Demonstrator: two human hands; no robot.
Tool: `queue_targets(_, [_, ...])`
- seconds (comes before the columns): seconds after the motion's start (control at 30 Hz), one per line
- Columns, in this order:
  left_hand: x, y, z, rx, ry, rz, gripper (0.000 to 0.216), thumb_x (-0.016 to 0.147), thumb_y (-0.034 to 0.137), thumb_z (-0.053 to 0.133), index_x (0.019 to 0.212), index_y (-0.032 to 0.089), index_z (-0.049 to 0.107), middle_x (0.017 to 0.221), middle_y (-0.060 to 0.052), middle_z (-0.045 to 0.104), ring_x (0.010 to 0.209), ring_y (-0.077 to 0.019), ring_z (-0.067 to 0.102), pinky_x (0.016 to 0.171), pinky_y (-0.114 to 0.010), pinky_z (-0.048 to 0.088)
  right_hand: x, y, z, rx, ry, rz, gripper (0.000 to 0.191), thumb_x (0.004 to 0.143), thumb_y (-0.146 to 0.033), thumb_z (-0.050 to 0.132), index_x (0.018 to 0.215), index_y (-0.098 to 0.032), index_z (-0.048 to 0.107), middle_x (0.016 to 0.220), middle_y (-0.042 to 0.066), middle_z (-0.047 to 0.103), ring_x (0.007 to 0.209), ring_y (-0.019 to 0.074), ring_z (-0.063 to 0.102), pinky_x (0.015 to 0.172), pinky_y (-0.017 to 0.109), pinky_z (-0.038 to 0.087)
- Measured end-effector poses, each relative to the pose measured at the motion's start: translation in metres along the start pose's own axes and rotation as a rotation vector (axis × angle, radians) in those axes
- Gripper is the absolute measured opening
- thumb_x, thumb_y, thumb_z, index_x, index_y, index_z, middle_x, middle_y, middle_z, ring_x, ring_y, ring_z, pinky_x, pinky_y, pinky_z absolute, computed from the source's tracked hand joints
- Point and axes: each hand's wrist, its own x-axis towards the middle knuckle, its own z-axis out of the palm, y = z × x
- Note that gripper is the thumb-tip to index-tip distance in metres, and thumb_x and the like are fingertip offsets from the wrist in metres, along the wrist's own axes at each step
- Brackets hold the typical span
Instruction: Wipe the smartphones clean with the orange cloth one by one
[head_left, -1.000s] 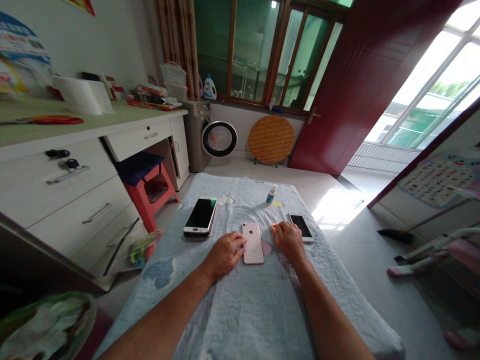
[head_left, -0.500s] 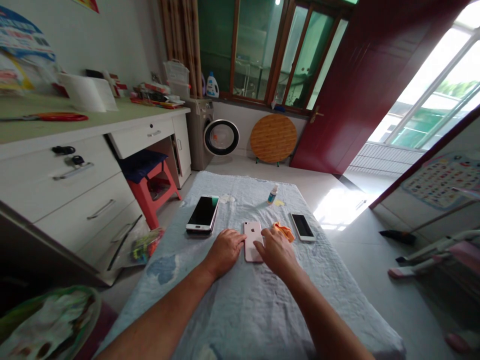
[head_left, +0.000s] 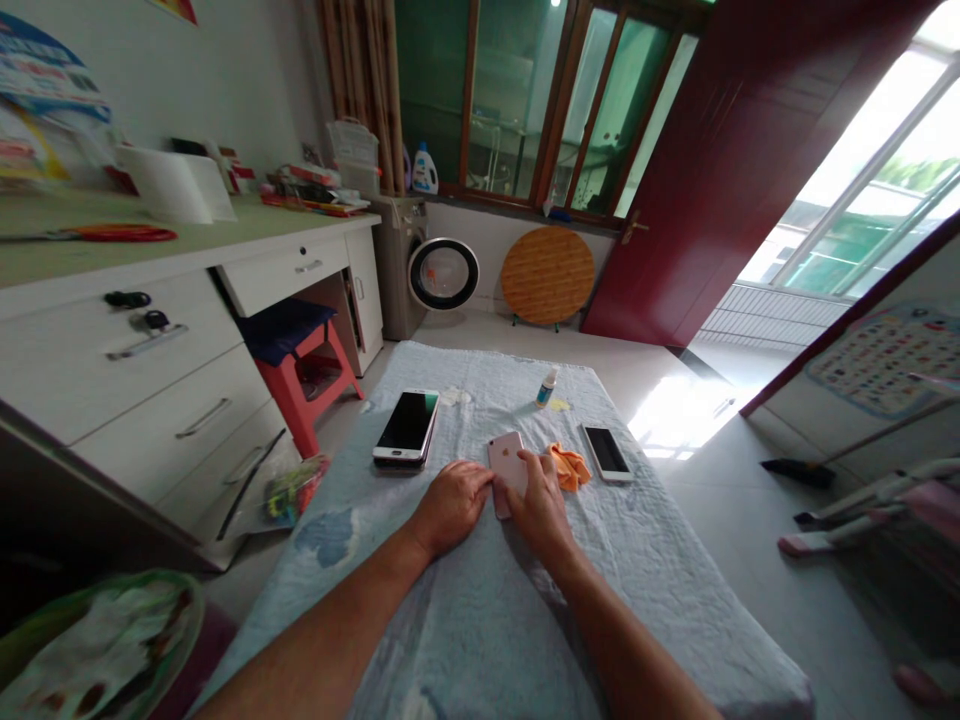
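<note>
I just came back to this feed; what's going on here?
The person's right hand grips a pink phone, back facing up, while the left hand touches its left edge. I can't tell whether the phone is lifted off the blue cover. A crumpled orange cloth lies to the right, then a white phone. A small bottle stands farther back, and stacked phones lie to the left.

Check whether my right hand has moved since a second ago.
Yes: judged against the small bottle, the right hand has moved left, from the orange cloth onto the pink phone.
</note>
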Motion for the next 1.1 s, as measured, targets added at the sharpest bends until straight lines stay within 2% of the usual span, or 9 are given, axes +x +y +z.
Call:
queue_targets(0.17, [0.0, 0.002, 0.0, -0.083, -0.032, 0.036, 0.028, 0.089, 0.014, 0.051, 0.111, 0.022, 0.067, 0.105, -0.004, 0.069, 0.101, -0.0193, 0.061, 0.097, -0.034, 0.045, 0.003, -0.005, 0.002, 0.158, 0.145, -0.113, 0.039, 0.08, -0.01, 0.045, 0.117, -0.019, 0.054, 0.107, 0.009, 0.054, 0.098, 0.0209, 0.053, 0.089, 0.037, 0.046])
queue_targets(0.33, [0.002, 0.0, -0.002, -0.071, -0.029, 0.026, 0.022, 0.094, 0.022, 0.047, 0.098, 0.019, 0.068, 0.096, -0.005, 0.069, 0.095, -0.0202, 0.06, 0.091, -0.034, 0.046, 0.001, -0.004, -0.002, 0.104, 0.152, -0.219, 0.042, 0.082, -0.006, 0.04, 0.119, -0.019, 0.054, 0.106, 0.009, 0.056, 0.101, 0.0216, 0.052, 0.091, 0.039, 0.043])
queue_targets(0.57, [0.003, 0.001, -0.006, -0.049, -0.067, 0.006, 0.031, 0.098, 0.033, 0.042, 0.087, 0.019, 0.068, 0.087, -0.004, 0.068, 0.089, -0.0193, 0.06, 0.087, -0.032, 0.046, 0.004, 0.002, -0.007, 0.058, 0.175, -0.124, 0.036, 0.085, -0.011, 0.04, 0.116, -0.018, 0.056, 0.107, 0.009, 0.057, 0.1, 0.0218, 0.052, 0.09, 0.038, 0.042])
queue_targets(0.8, [0.003, 0.0, -0.004, -0.009, 0.007, -0.058, 0.025, 0.094, 0.017, 0.042, 0.092, 0.018, 0.067, 0.092, -0.005, 0.069, 0.093, -0.02, 0.06, 0.088, -0.033, 0.047, 0.001, -0.002, -0.012, -0.106, 0.064, -0.212, 0.039, 0.088, -0.009, 0.038, 0.118, -0.022, 0.059, 0.102, 0.008, 0.055, 0.098, 0.021, 0.049, 0.091, 0.036, 0.04])
queue_targets(0.97, [0.003, -0.003, -0.003, 0.002, 0.037, -0.048, 0.024, 0.093, 0.016, 0.044, 0.099, 0.019, 0.067, 0.098, -0.006, 0.069, 0.098, -0.0208, 0.059, 0.092, -0.035, 0.047, -0.003, -0.01, -0.01, -0.301, -0.049, -0.266, 0.045, 0.087, -0.003, 0.038, 0.123, -0.022, 0.058, 0.105, 0.009, 0.055, 0.095, 0.0226, 0.047, 0.089, 0.036, 0.041])
queue_targets(1.1, [0.002, -0.003, -0.002, 0.001, 0.055, -0.035, 0.029, 0.09, 0.013, 0.046, 0.109, 0.02, 0.066, 0.107, -0.006, 0.068, 0.105, -0.0207, 0.058, 0.097, -0.036, 0.045, -0.008, -0.015, -0.002, -0.379, -0.128, -0.288, 0.037, 0.09, -0.009, 0.042, 0.119, -0.02, 0.06, 0.105, 0.009, 0.055, 0.094, 0.0233, 0.047, 0.086, 0.036, 0.042])
